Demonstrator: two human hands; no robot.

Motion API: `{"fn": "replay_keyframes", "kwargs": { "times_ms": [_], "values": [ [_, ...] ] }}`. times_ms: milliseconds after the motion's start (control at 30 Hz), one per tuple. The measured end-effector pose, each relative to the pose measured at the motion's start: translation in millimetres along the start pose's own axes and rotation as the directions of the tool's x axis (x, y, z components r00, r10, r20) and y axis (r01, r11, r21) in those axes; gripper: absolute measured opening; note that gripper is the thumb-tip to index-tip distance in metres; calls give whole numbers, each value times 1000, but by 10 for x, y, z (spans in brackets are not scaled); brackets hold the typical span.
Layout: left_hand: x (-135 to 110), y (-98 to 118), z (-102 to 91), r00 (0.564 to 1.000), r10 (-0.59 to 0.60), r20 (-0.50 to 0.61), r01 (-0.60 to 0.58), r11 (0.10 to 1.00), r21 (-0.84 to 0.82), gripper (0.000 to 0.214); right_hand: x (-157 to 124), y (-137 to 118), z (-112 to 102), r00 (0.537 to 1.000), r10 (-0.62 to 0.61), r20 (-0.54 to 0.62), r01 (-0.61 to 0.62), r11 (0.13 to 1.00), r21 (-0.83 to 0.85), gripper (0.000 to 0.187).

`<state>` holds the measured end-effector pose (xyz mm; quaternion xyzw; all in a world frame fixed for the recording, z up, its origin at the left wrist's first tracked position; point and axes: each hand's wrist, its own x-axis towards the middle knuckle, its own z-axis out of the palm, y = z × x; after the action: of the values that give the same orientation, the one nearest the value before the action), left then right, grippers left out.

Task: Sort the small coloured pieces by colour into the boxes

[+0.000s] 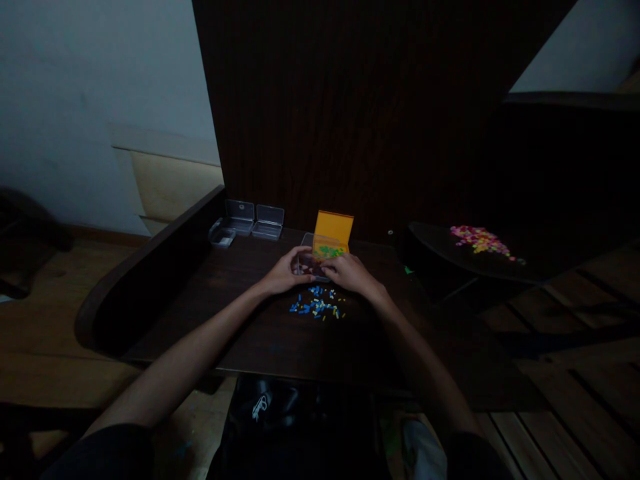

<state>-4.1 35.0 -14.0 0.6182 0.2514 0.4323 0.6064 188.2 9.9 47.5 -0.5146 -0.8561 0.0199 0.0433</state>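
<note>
My left hand (284,273) curves around the left side of a clear plastic box (310,240), thumb at the near side and fingers toward the back. Small pale and reddish pieces (306,265) show dimly inside it. My right hand (353,273) reaches over the box's right part with its fingers bent together; whatever the fingertips pinch is too small and dark to make out. Just behind stands an orange-yellow box (335,228), lid raised, with small green pieces (329,251) in it. Loose blue, pale and yellow pieces (317,305) lie scattered in front of my hands.
Clear lidded boxes (269,223) stand open at the back left, beside a small clear container (221,235). A raised wooden side (150,273) borders the left, and a dark upright panel (360,120) the back. Pink and yellow pieces (483,241) are heaped on a surface at right.
</note>
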Motion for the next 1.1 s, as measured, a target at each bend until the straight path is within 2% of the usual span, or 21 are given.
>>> {"fn": "replay_keyframes", "kwargs": {
  "times_ms": [333, 467, 667, 1100],
  "values": [
    [3, -9, -1, 1000, 11, 12, -11, 1000, -22, 72, 10, 26, -13, 1000, -20, -8, 20, 1000, -4, 29],
    [12, -19, -8, 1000, 18, 10, -18, 999, -39, 72, -9, 54, -33, 999, 28, -18, -27, 1000, 15, 35],
    [10, -18, -13, 1000, 5, 3, -5, 1000, -3, 72, -60, 87, -71, 999, 47, -27, -46, 998, 40, 31],
    [8, -16, -8, 1000, 24, 13, -24, 1000, -11, 70, -48, 33, 5, 999, 33, -10, -33, 999, 25, 41]
  ]
}}
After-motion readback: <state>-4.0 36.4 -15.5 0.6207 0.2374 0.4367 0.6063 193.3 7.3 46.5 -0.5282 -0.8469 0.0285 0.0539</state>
